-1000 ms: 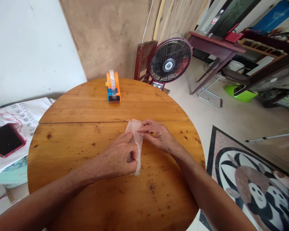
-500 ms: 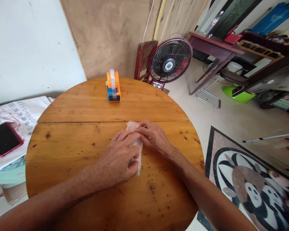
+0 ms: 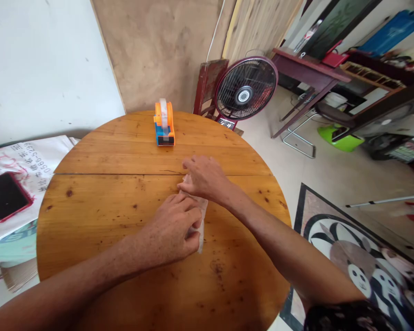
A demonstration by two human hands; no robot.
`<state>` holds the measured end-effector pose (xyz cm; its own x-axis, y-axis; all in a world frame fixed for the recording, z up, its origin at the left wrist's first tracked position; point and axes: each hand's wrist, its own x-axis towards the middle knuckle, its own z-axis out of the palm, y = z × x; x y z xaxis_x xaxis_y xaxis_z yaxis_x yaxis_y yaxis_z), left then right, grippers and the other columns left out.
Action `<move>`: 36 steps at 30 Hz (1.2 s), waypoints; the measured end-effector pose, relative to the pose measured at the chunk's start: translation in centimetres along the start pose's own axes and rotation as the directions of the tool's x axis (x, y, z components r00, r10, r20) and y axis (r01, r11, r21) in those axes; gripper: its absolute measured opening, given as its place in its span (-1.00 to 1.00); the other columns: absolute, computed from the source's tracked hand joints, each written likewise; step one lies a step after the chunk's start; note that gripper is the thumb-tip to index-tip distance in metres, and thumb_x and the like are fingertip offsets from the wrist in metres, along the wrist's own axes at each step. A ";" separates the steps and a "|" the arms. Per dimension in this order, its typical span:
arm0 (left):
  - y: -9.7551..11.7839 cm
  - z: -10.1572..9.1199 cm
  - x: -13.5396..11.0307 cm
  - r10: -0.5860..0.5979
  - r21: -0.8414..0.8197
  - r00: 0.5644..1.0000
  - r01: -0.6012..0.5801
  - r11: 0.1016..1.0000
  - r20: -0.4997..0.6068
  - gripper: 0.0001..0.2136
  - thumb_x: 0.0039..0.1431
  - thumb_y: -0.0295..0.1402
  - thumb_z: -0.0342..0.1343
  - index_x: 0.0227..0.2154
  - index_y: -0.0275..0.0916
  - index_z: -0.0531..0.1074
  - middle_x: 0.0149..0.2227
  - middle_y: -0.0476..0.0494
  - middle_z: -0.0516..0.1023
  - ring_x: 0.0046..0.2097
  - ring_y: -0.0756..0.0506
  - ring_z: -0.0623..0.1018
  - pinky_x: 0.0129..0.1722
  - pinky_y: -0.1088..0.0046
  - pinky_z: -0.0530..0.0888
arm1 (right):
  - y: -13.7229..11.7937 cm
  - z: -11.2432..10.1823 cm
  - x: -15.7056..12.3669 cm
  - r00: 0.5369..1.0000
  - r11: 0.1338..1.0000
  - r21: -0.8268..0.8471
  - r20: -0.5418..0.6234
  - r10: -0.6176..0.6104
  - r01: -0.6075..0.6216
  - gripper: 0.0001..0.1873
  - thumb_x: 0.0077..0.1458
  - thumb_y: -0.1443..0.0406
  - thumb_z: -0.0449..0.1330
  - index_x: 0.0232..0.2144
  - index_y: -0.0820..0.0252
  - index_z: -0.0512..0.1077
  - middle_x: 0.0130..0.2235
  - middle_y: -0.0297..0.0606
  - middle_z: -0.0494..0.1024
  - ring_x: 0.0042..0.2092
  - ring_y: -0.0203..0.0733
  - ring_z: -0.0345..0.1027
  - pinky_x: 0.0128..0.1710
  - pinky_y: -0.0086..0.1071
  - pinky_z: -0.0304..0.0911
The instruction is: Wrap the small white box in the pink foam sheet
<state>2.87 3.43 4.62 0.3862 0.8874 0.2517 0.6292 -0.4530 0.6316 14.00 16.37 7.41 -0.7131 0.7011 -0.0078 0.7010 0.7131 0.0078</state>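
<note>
Wooden round table [image 3: 100,220], knotty planks with a seam across the middle. Head view only.

Left hand [image 3: 174,227] lies palm down near the table's centre, fingers curled narrow and pressing on a thin pale wrapper [image 3: 200,219]. Most of the wrapper is hidden under the hand; a whitish strip shows at the right of the knuckles, flat on the wood. Thumb tucked under, so whether it pinches the wrapper cannot be told.

Right hand [image 3: 204,178] sits just beyond the left, over the seam, back of the hand up. Fingers loosely bent, close together, tips touching the far end of the wrapper. No clear grasp visible; looks like pressing rather than holding. The two hands nearly touch.

Orange and blue tape dispenser [image 3: 164,125] stands upright at the far edge of the table, well apart from both hands, roll of clear tape on top.

Off the table: dark phone [image 3: 5,196] in a red case on printed paper at left; floor fan [image 3: 245,91] beyond the far edge; panda floor pattern [image 3: 362,266] at right.
</note>
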 end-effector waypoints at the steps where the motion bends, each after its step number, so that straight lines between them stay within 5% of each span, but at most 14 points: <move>1: 0.0 0.0 0.0 -0.003 -0.002 1.000 0.003 1.000 0.002 -0.91 -0.03 -0.53 0.09 -0.49 -0.20 0.34 -0.20 -0.15 0.55 -0.04 -0.24 0.46 -0.04 0.14 0.42 | -0.4 -0.2 0.4 0.999 1.000 -0.029 0.037 0.003 -0.002 -0.67 0.01 0.19 0.31 -0.18 0.26 0.50 -0.21 0.00 0.59 -0.17 0.06 0.41 -0.19 -0.21 0.15; 5: 0.2 -0.2 0.0 -0.011 -0.022 1.000 0.012 1.000 0.010 -0.91 -0.04 -0.52 0.10 -0.47 -0.21 0.34 -0.17 -0.18 0.55 -0.02 -0.24 0.48 -0.01 0.14 0.43 | -0.1 -0.9 1.7 0.992 0.995 0.012 0.082 0.094 -0.095 -0.86 0.08 0.40 0.16 -0.40 0.22 0.54 -0.36 -0.05 0.61 -0.27 -0.02 0.43 -0.24 -0.23 0.11; 9: 0.3 -0.2 0.1 -0.025 -0.020 1.000 0.025 0.999 0.012 -0.89 -0.06 -0.54 0.08 -0.48 -0.21 0.32 -0.20 -0.16 0.55 -0.02 -0.23 0.49 0.02 0.13 0.41 | 2.8 -0.7 2.5 0.986 0.927 0.336 0.033 0.164 -0.165 -0.82 0.00 0.45 0.13 -0.50 0.18 0.51 -0.43 -0.23 0.57 -0.34 -0.16 0.37 -0.35 -0.34 0.08; 13: 0.3 -0.1 -0.1 -0.025 -0.006 1.000 0.025 1.000 0.000 -0.89 -0.05 -0.54 0.08 -0.47 -0.21 0.32 -0.20 -0.16 0.56 -0.02 -0.23 0.49 0.01 0.13 0.39 | 5.5 0.6 3.1 0.978 0.648 0.747 0.013 0.210 -0.149 -0.91 -0.02 0.37 0.17 -0.52 0.19 0.46 -0.53 -0.37 0.46 -0.43 -0.30 0.27 -0.42 -0.43 0.10; 16: 0.1 0.0 -0.2 -0.011 0.004 1.000 0.011 1.000 -0.014 -0.89 -0.04 -0.54 0.08 -0.46 -0.21 0.33 -0.17 -0.16 0.57 -0.01 -0.23 0.49 0.00 0.13 0.38 | 6.6 1.6 3.0 0.979 0.432 0.891 0.059 0.196 -0.141 -0.95 -0.01 0.34 0.19 -0.48 0.19 0.45 -0.57 -0.43 0.40 -0.50 -0.36 0.20 -0.46 -0.47 0.10; 21: -0.1 0.2 -0.2 -0.016 0.002 1.000 0.016 1.000 -0.016 -0.90 -0.02 -0.53 0.08 -0.45 -0.21 0.33 -0.16 -0.13 0.58 0.00 -0.23 0.50 -0.01 0.12 0.34 | 7.3 2.4 2.6 0.969 0.281 0.943 0.116 0.220 -0.177 -0.91 0.04 0.30 0.25 -0.42 0.23 0.47 -0.58 -0.43 0.40 -0.53 -0.40 0.21 -0.52 -0.51 0.10; 29: 0.0 0.1 -0.3 -0.030 -0.018 1.000 0.030 0.999 0.007 -0.91 -0.01 -0.52 0.05 -0.42 -0.21 0.34 -0.16 -0.12 0.58 0.02 -0.24 0.50 0.00 0.11 0.32 | 7.1 1.7 -0.4 0.937 0.287 0.919 0.185 0.296 -0.272 -0.63 -0.02 0.05 0.31 -0.27 0.20 0.48 -0.33 -0.26 0.57 -0.42 -0.32 0.40 -0.58 -0.52 0.07; 32: -0.1 0.1 -0.2 -0.030 -0.013 0.999 0.030 0.999 0.016 -0.92 0.00 -0.51 0.05 -0.42 -0.21 0.33 -0.15 -0.12 0.58 0.03 -0.24 0.49 0.00 0.11 0.31 | 6.7 1.4 -1.1 0.932 0.438 0.837 0.210 0.297 -0.328 -0.55 -0.08 -0.01 0.33 -0.26 0.20 0.48 -0.38 -0.28 0.56 -0.43 -0.29 0.37 -0.54 -0.48 0.07; 36: -0.1 0.2 -0.2 -0.033 0.003 0.999 0.033 0.999 0.025 -0.92 0.01 -0.50 0.05 -0.42 -0.20 0.34 -0.13 -0.11 0.58 0.04 -0.24 0.49 0.00 0.12 0.31 | 5.8 2.3 -0.2 0.951 0.653 0.697 0.150 0.271 -0.296 -0.54 -0.10 -0.08 0.29 -0.55 0.21 0.46 -0.54 -0.36 0.40 -0.46 -0.31 0.21 -0.50 -0.43 0.01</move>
<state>2.80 3.28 4.36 0.3819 0.8995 0.2124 0.6437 -0.4238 0.6372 18.26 20.32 5.18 -0.4866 0.8598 -0.1549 0.6764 0.2585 -0.6897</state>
